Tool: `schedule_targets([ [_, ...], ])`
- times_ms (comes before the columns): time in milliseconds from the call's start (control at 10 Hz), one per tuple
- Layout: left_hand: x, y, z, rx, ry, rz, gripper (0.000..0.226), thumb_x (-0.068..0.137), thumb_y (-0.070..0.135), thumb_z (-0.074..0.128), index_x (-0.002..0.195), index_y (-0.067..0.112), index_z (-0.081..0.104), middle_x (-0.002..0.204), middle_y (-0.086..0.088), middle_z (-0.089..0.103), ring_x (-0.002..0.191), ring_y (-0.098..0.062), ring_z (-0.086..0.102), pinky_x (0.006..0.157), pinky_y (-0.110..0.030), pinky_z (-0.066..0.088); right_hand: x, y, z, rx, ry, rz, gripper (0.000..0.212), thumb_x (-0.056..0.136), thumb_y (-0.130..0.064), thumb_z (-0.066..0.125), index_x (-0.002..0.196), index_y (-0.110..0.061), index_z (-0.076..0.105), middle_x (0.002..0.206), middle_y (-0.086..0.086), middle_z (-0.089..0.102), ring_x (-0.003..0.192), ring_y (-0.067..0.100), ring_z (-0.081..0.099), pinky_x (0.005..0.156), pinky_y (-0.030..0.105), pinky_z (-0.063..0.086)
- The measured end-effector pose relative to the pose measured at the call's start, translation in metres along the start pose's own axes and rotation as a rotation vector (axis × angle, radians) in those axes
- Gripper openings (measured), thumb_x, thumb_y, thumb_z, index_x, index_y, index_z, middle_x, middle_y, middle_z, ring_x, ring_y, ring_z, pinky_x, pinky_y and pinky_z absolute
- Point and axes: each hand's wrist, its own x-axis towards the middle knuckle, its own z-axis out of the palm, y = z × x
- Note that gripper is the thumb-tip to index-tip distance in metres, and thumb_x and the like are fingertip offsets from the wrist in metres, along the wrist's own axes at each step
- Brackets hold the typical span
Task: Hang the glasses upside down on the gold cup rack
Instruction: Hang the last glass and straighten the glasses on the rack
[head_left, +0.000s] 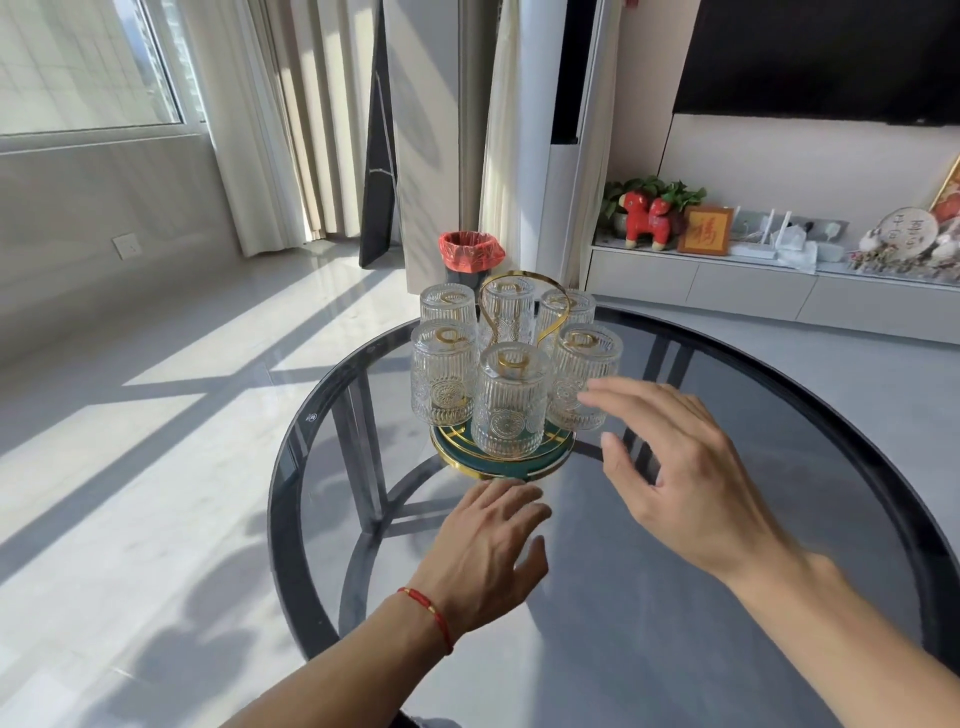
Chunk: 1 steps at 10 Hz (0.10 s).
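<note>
1. Since all six glasses (511, 397) already sit mouth-down on the rack (503, 457), one on each gold peg, the hanging looks done — what remains, by my reading, is to check and let go cleanly.
2. The rack stands on the table (727, 545), on its far half as the person sees it, with the looped gold handle (519, 301) rising at the rack's middle.
3. The left hand (488, 551) is just in front of the rack's green base, fingers spread and loose, grasping nothing; whether it touches the tabletop I cannot tell.
4. The right hand (680, 467) hovers to the rack's right, fingers open and curved, fingertips just beside the right front glass and holding nothing.
5. A good finish: nudge only a glass that leans, with light fingertip pressure low on its wall, so the peg stays centred inside.
6. Draw both hands away from the rack sideways and low — a sleeve or knuckle catching a rim could tip the thin glass.
</note>
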Motion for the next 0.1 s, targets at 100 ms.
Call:
schedule_targets([
  [100, -0.0143, 0.0082, -0.0144, -0.036, 0.036, 0.073, 0.022, 0.093, 0.013, 0.06, 0.112, 0.013, 0.073, 0.108, -0.003, 0.074, 0.1, -0.026, 0.064, 0.085, -0.042, 0.056, -0.0198, -0.0046, -0.0151, 0.023, 0.017, 0.078, 0.033, 0.09, -0.004, 0.063, 0.12, -0.012, 0.074, 0.123, 0.002, 0.072, 0.112, 0.023, 0.068, 0.098, 0.041, 0.05],
])
